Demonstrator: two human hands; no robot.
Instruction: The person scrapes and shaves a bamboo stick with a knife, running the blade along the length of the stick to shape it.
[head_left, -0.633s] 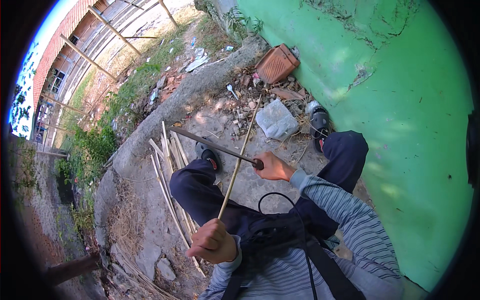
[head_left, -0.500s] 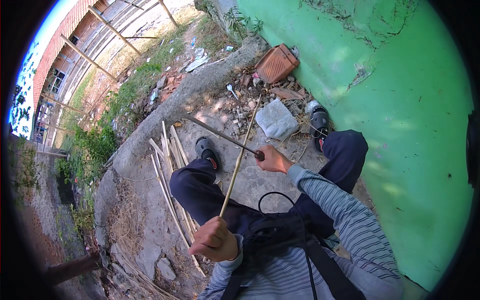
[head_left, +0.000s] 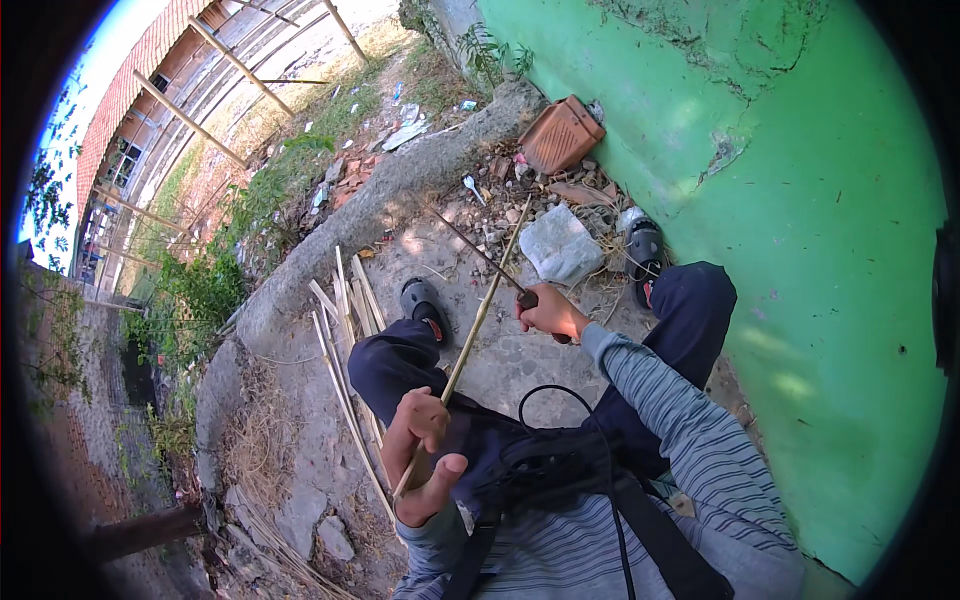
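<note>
My right hand (head_left: 553, 312) is closed round the dark handle of a long narrow-bladed knife (head_left: 478, 250), whose blade points away to the far left. A pale, thin bamboo strip (head_left: 482, 315) slants from my left hand up past the right hand, close to the knife's handle. My left hand (head_left: 425, 455) is open, thumb and fingers apart, with the strip's near end lying across the palm. Left of my left knee, several split bamboo strips (head_left: 345, 310) lie in a loose pile on the ground.
A green wall (head_left: 800, 300) rises close on my right. Ahead lie a white block-like bundle (head_left: 562, 245), stone rubble (head_left: 500, 205) and an orange-brown plastic container (head_left: 563, 135). A low concrete ledge (head_left: 390, 190) curves along the left. A black cable (head_left: 570, 390) loops over my lap.
My left hand has gone from a fist round the bamboo strip to spread fingers, turning palm up. The knife has tilted more steeply as the right hand turned.
</note>
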